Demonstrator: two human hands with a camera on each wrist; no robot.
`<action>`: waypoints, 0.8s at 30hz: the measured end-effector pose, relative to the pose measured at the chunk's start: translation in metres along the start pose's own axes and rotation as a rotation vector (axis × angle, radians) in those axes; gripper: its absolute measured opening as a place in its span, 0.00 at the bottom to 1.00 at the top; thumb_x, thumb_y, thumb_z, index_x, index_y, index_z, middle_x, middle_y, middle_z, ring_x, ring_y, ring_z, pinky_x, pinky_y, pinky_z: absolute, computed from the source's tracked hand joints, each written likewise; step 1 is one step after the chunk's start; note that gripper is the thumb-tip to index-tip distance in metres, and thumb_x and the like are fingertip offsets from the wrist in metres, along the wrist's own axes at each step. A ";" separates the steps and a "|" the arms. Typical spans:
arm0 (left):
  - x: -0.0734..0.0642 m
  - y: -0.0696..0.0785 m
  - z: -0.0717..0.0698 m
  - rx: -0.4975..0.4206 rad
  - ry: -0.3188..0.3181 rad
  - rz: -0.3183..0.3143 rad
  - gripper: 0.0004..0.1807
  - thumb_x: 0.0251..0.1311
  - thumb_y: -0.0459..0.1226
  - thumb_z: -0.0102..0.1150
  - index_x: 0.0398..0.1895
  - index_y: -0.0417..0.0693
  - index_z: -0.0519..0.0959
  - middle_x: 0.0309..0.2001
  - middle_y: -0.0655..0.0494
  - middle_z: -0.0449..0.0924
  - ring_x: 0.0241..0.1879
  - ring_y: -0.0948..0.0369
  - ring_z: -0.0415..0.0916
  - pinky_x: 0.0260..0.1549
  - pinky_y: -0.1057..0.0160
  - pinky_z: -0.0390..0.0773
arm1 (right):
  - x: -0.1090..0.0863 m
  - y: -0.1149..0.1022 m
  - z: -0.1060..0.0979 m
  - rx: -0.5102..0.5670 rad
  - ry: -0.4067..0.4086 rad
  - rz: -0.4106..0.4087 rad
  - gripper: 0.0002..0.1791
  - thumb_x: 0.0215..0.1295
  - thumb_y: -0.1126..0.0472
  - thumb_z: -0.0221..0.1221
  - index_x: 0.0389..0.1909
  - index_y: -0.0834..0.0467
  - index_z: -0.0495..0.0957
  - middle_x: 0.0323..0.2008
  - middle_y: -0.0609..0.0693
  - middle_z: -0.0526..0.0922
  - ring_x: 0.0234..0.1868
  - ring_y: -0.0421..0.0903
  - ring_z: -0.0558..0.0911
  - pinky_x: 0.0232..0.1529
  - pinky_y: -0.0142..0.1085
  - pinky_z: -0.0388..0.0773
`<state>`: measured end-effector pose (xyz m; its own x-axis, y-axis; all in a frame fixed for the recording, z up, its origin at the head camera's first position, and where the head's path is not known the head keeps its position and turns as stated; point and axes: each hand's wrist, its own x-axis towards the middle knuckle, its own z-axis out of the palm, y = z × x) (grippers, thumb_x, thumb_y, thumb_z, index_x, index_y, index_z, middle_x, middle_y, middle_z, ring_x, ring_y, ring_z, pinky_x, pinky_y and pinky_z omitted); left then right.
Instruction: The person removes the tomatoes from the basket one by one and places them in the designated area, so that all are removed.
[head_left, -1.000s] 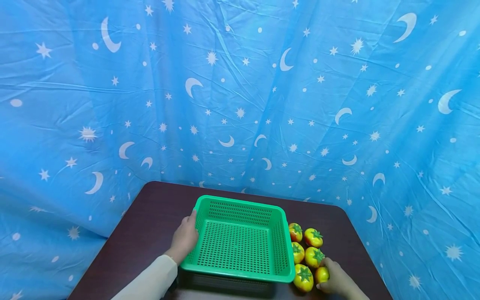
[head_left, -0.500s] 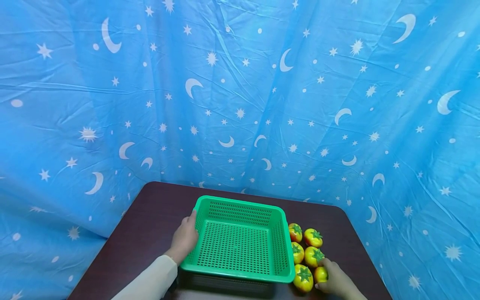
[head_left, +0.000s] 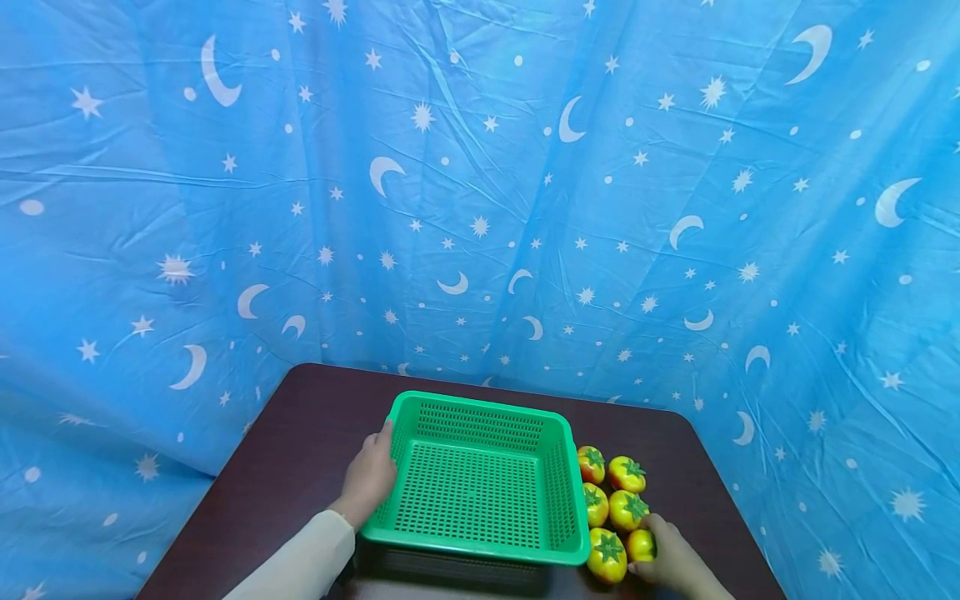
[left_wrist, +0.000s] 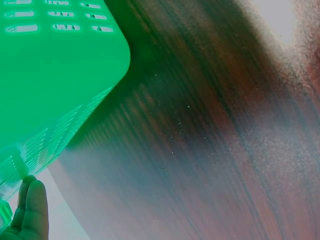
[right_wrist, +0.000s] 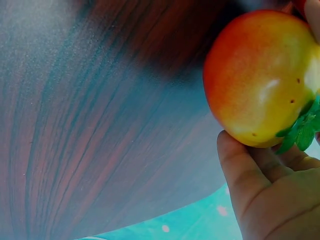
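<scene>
My left hand grips the left rim of a green plastic basket, thumb on the rim. In the left wrist view, fingers lie against the basket's outer wall. My right hand holds a yellow-red tomato with a green leafy top, at the near end of the group right of the basket. The right wrist view shows this tomato large, with fingertips against its side; part of the hand is cut off by the frame.
Several other tomatoes stand in two rows beside the basket's right wall. All rest on a dark brown table. A blue curtain with white moons and stars hangs close behind the table and at both sides.
My right hand has shifted the near tomato slightly left, closer to the tomato beside it. The left hand and the basket have stayed in place.
</scene>
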<state>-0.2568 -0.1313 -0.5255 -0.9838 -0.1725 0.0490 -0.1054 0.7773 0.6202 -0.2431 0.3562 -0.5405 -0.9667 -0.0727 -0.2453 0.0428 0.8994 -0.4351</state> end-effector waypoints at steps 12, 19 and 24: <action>-0.002 0.000 0.000 0.009 0.007 0.015 0.37 0.63 0.32 0.51 0.74 0.46 0.50 0.61 0.39 0.66 0.44 0.51 0.77 0.41 0.49 0.78 | 0.001 0.005 0.000 0.028 -0.028 0.028 0.41 0.35 0.48 0.75 0.49 0.65 0.71 0.43 0.55 0.77 0.40 0.46 0.74 0.42 0.46 0.77; -0.001 0.000 0.000 0.005 0.002 0.004 0.37 0.64 0.32 0.51 0.74 0.46 0.49 0.62 0.39 0.66 0.47 0.49 0.77 0.44 0.47 0.78 | -0.001 0.004 -0.002 0.025 -0.014 -0.004 0.38 0.38 0.49 0.75 0.48 0.65 0.72 0.43 0.55 0.77 0.40 0.46 0.75 0.41 0.45 0.77; 0.000 0.000 0.000 0.005 0.003 -0.001 0.37 0.64 0.32 0.50 0.74 0.46 0.49 0.61 0.39 0.67 0.48 0.48 0.76 0.44 0.47 0.78 | -0.001 0.000 -0.002 0.031 -0.011 0.001 0.38 0.39 0.48 0.74 0.48 0.66 0.72 0.41 0.54 0.78 0.39 0.45 0.75 0.40 0.44 0.77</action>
<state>-0.2571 -0.1309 -0.5253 -0.9832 -0.1752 0.0501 -0.1076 0.7800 0.6164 -0.2424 0.3577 -0.5384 -0.9639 -0.0763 -0.2551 0.0521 0.8856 -0.4615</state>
